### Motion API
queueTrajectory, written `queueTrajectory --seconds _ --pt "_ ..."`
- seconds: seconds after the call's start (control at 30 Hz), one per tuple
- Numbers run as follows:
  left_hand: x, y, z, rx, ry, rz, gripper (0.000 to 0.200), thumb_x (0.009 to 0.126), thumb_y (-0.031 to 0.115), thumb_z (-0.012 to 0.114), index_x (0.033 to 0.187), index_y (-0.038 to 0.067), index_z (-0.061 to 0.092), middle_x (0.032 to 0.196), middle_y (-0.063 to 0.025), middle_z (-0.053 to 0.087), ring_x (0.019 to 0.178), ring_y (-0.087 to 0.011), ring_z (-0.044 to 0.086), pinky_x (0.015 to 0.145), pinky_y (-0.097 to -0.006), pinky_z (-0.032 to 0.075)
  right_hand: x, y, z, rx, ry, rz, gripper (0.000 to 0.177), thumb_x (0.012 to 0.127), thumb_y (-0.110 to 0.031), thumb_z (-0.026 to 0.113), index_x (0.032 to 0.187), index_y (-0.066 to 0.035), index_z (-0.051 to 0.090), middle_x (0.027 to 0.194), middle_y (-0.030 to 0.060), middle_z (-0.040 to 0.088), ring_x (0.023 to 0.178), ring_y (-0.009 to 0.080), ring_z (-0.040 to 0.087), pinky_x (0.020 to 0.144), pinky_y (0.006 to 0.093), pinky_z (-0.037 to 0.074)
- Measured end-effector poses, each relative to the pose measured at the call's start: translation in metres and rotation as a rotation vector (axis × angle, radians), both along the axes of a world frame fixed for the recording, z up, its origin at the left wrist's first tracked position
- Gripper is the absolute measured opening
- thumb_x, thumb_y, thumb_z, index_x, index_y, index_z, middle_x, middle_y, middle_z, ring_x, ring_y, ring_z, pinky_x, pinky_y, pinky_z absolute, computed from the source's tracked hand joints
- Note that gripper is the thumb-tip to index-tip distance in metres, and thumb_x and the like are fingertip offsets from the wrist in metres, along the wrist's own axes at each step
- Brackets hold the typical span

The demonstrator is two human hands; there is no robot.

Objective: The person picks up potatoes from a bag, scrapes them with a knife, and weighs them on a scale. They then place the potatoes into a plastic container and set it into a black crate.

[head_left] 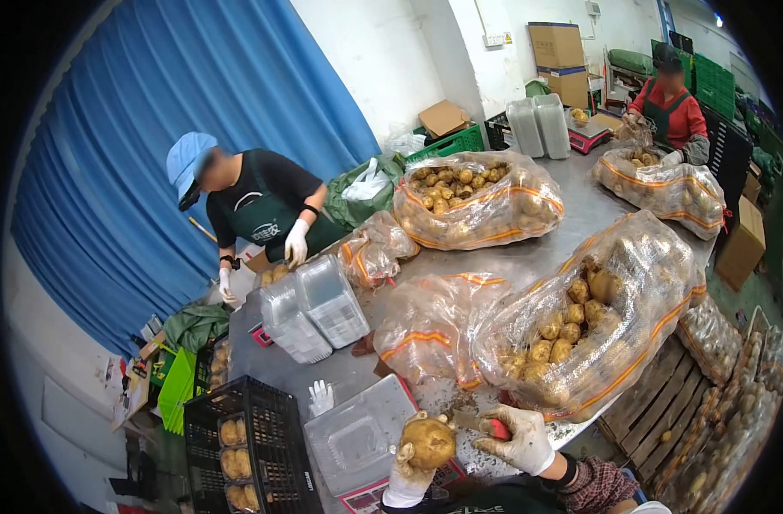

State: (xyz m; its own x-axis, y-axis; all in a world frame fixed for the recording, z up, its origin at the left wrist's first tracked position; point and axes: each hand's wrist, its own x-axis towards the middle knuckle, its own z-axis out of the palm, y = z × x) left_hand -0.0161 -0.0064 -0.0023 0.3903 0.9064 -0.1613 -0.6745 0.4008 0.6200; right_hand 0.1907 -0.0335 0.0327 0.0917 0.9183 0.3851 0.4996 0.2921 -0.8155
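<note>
At the bottom centre, my left hand, in a white glove, holds a large round potato from below. My right hand, also gloved, is closed on a knife with a red handle; its blade points left toward the potato. An open clear plastic box lies just left of the potato, and a red scale shows partly beneath it. Beyond my hands, a large mesh-and-plastic sack lies open with potatoes inside.
A black crate with packed potatoes stands at the left. Stacked clear boxes and another potato sack are on the metal table. One gloved co-worker stands beyond the boxes, another at the far right. A pallet lies at right.
</note>
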Motion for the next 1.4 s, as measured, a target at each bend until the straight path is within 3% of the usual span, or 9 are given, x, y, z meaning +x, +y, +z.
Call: queueTrajectory --seconds 0.33,0.53,0.73,0.77,0.9,1.07,1.13,1.2,1.4 --pt "-0.001 0.004 0.004 0.126 0.036 0.181 0.07 0.074 0.031 0.073 0.13 0.008 0.039 0.123 -0.015 0.051 0.115 -0.034 0.051 0.096 -0.0482 0.046 -0.001 -0.011 0.004 0.123 -0.207 0.117 0.037 0.072 -0.037 0.075 0.092 -0.008 0.065 0.071 0.0062 0.062 0.06 0.025 0.061 0.053 0.0336 0.048" --pt "0.008 0.003 0.004 0.284 0.216 0.206 0.074 0.07 0.031 0.077 0.129 0.006 0.04 0.12 -0.0143 0.053 0.11 -0.0322 0.055 0.096 -0.0457 0.046 -0.015 0.0 0.009 0.07 0.048 0.044 0.035 0.07 -0.026 0.078 0.093 -0.005 0.062 0.087 0.01 0.062 0.071 0.0273 0.063 0.061 0.0338 0.051" --pt "0.005 0.003 0.004 0.313 0.445 0.293 0.072 0.069 0.028 0.078 0.126 0.002 0.042 0.118 -0.0153 0.054 0.107 -0.0301 0.057 0.092 -0.0429 0.049 -0.024 -0.006 -0.006 0.012 0.377 0.595 0.026 0.076 -0.015 0.069 0.097 -0.005 0.059 0.093 0.0077 0.063 0.077 0.0299 0.063 0.068 0.035 0.05" --pt "0.003 0.003 0.005 0.313 0.446 0.3 0.072 0.069 0.028 0.078 0.126 0.002 0.042 0.118 -0.0153 0.054 0.107 -0.0301 0.057 0.092 -0.0429 0.049 -0.023 -0.011 -0.004 0.054 0.311 0.549 0.02 0.075 -0.013 0.075 0.085 -0.005 0.059 0.088 0.0111 0.062 0.08 0.0249 0.062 0.07 0.0326 0.049" --pt "0.003 0.003 0.008 0.25 0.322 0.252 0.066 0.072 0.025 0.075 0.126 0.002 0.043 0.116 -0.0141 0.055 0.108 -0.0259 0.056 0.093 -0.0409 0.048 -0.016 0.0 -0.015 -0.028 0.118 0.16 0.031 0.067 -0.012 0.075 0.094 -0.005 0.061 0.099 0.0124 0.06 0.087 0.0306 0.062 0.074 0.0346 0.05" --pt "0.008 0.003 0.006 0.299 0.359 0.217 0.055 0.084 0.032 0.062 0.126 0.002 0.043 0.115 -0.0165 0.057 0.104 -0.0267 0.059 0.091 -0.0403 0.049 -0.029 0.013 -0.013 0.047 0.241 0.272 0.028 0.067 -0.009 0.072 0.092 -0.004 0.061 0.091 0.0124 0.059 0.083 0.0316 0.062 0.071 0.0361 0.05" --pt "0.005 0.004 0.005 -0.04 0.164 0.248 0.047 0.093 0.035 0.048 0.127 0.004 0.042 0.114 -0.0161 0.058 0.102 -0.0267 0.06 0.09 -0.0398 0.05 -0.024 0.004 -0.017 -0.034 0.158 0.295 0.025 0.069 -0.009 0.069 0.091 -0.003 0.06 0.09 0.0142 0.057 0.087 0.0315 0.061 0.074 0.0372 0.049" --pt "0.001 0.007 0.002 0.007 0.181 0.241 0.045 0.095 0.036 0.045 0.126 0.004 0.045 0.115 -0.0148 0.059 0.102 -0.0258 0.06 0.09 -0.0389 0.049 -0.017 0.011 -0.032 -0.226 0.127 0.197 0.03 0.071 -0.014 0.071 0.099 -0.004 0.063 0.093 0.0119 0.059 0.088 0.03 0.061 0.077 0.0361 0.05" --pt "0.015 0.01 -0.014 0.066 0.309 0.282 0.041 0.098 0.032 0.043 0.12 0.0 0.056 0.116 -0.0136 0.059 0.105 -0.0203 0.058 0.089 -0.036 0.048 -0.034 0.016 0.0 -0.005 0.001 0.242 0.047 0.075 -0.024 0.076 0.112 -0.002 0.058 0.095 0.0094 0.062 0.092 0.0254 0.062 0.082 0.0311 0.05"
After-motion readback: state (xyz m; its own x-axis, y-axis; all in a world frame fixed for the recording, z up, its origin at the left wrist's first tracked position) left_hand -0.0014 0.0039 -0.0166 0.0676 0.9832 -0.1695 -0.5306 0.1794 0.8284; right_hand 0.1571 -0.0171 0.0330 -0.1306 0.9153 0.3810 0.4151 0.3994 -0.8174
